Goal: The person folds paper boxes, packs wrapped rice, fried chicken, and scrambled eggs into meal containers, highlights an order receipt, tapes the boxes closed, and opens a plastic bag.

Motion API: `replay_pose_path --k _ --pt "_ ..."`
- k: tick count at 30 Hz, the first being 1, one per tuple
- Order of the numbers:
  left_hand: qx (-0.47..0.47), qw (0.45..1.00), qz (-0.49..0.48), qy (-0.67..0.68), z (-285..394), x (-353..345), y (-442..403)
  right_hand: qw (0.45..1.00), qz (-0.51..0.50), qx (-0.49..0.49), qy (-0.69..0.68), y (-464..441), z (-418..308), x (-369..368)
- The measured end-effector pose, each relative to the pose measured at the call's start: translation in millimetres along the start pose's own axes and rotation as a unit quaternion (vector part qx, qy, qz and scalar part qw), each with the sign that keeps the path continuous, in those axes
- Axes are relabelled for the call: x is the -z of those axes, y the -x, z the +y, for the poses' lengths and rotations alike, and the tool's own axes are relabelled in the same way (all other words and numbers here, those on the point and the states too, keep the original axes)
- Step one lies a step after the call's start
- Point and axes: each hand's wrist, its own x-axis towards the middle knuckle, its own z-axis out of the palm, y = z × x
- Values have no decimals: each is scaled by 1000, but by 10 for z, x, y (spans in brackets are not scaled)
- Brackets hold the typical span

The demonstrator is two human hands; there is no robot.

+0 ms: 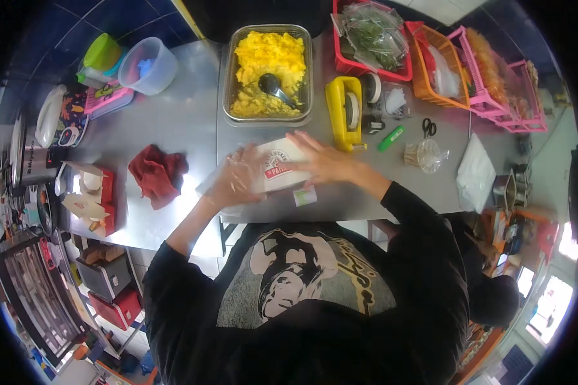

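A white food box [281, 164] with a red printed logo lies on the metal table in front of me. My left hand [236, 179], in a clear plastic glove, grips the box at its left side. Across its right end and top, the bare fingers of my right hand [324, 160] press on the box. Just beneath the box lies a small white and green packet [305, 196]. Beyond my hands stands a clear tub [227, 96] of yellow crumbly food, with a black ladle [273, 86] resting in it.
A yellow tape dispenser [336, 122], a green cutter [392, 138], black scissors [429, 128] and a bagged cup [422, 156] lie to the right. Behind them stand a red basket [392, 72] and an orange basket [449, 97]. A dark red cloth [157, 176] and an open box [109, 202] lie left.
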Motion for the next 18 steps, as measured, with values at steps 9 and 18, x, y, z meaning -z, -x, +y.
replay_pose_path --k 9,18 --pt "28 990 90 -102 364 -237 -8 966 206 -24 151 254 -209 -504" --pt "193 964 183 16 708 -580 -188 491 420 -480 -593 674 203 -54"
